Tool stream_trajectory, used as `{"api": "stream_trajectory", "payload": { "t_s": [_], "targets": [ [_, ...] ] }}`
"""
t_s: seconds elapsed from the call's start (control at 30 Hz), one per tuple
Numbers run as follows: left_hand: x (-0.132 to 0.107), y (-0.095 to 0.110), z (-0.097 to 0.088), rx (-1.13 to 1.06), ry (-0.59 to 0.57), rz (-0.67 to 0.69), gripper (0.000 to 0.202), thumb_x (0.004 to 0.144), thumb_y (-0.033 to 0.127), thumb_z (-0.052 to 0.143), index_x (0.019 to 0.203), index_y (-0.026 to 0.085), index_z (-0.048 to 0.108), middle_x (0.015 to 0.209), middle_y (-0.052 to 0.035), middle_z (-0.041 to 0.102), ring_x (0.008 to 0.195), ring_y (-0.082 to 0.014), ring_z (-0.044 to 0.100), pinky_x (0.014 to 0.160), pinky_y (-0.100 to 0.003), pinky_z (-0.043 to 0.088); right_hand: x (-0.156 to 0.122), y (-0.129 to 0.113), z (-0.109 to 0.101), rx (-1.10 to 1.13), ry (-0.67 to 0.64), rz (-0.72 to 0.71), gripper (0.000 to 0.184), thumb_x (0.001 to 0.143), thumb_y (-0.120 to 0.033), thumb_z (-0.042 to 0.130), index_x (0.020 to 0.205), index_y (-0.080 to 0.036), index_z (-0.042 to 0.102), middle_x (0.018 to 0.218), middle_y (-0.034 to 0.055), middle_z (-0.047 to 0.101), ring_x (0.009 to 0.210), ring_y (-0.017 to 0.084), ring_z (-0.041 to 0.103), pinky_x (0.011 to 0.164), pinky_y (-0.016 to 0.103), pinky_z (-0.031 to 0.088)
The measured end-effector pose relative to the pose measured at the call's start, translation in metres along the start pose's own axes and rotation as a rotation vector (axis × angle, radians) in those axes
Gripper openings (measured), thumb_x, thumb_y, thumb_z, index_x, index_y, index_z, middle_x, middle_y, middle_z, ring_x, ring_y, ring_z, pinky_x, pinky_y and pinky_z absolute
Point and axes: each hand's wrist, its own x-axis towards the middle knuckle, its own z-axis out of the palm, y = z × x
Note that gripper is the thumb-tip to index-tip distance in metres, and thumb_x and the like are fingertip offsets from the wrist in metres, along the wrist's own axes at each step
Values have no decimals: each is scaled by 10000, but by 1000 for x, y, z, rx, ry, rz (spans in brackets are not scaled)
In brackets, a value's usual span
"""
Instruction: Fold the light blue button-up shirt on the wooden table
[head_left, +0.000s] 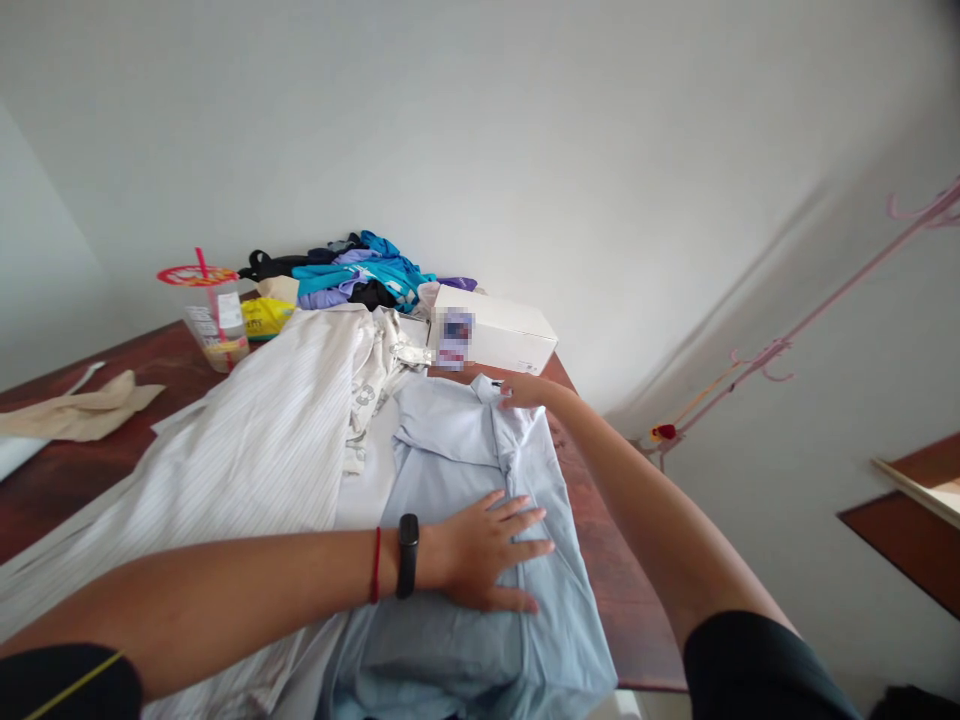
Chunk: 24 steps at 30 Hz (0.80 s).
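A light blue shirt [450, 490] lies spread on the table, its collar toward the wall and one sleeve folded across the upper part. My left hand [491, 550] rests flat on the middle of the shirt, fingers spread; a black band is on that wrist. At the collar end, my right hand [523, 391] has its fingers bent and closed on the shirt fabric beside the collar. Its fingertips are partly hidden. Left of the blue shirt, a white striped garment [277, 420] lies beside a patterned cloth [367, 405].
A white box [502, 330] stands behind the collar. A pile of clothes [360, 270] sits against the wall. A plastic cup with a straw [217, 325], a yellow packet [268, 318] and a beige cloth [90, 405] are at left. A pink rack [810, 320] stands right of the wooden table [637, 620].
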Motion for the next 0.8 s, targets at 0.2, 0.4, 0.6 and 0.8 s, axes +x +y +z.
{"api": "stream_trajectory", "payload": {
  "t_s": [0.2, 0.4, 0.6, 0.8],
  "targets": [
    [1, 0, -1, 5, -7, -4, 732, 990, 657, 455, 1554, 191, 416, 1643, -172, 313, 1520, -385, 262, 1202, -602, 259, 11, -5, -5, -44, -157, -18, 200, 736, -269, 799, 931, -233, 766, 831, 27, 735, 848, 242, 668, 765, 292, 493],
    [-1, 3, -4, 2, -55, -28, 691, 1003, 636, 440, 1549, 212, 441, 1649, -167, 304, 1519, -412, 250, 1209, -608, 226, 4, 0, 25, -28, -53, -23, 164, 839, -342, 692, 775, -195, 727, 803, 20, 698, 834, 201, 642, 771, 279, 490],
    [-3, 11, -10, 56, -18, -46, 622, 1025, 644, 350, 1532, 299, 456, 1634, -138, 334, 1481, -402, 320, 1144, -625, 292, -11, 14, 70, -60, 164, 8, 168, 929, -299, 593, 852, -198, 703, 1293, 105, 615, 1234, 257, 541, 1087, 387, 379],
    [5, 12, -10, 133, 46, -90, 581, 1012, 654, 387, 1375, 255, 603, 1469, -135, 509, 1307, -341, 493, 1057, -520, 412, -21, 20, 83, -57, 338, -13, 288, 1004, -363, 450, 1125, -196, 650, 1256, 123, 604, 1216, 271, 519, 1086, 404, 380]
  ]
}}
